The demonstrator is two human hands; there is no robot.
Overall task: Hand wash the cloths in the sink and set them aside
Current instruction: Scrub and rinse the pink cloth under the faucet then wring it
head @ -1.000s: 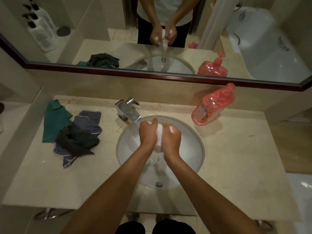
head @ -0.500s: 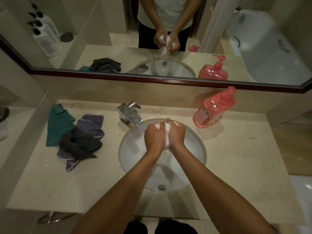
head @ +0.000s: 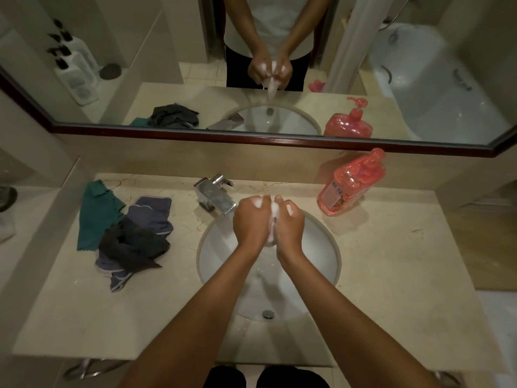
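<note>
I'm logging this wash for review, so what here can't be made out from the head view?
- White cloth: mostly hidden between the left hand and right hand; its size and shape are unclear.
- Soap bottle label: too small to read.
- Cloth pile: overlapping, so the count is uncertain.
- Faucet: flow can't be told.

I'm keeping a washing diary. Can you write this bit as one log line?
step: scrubbing | left hand + right hand: gripping soapy white cloth | over sink | pile of cloths: on counter
</note>
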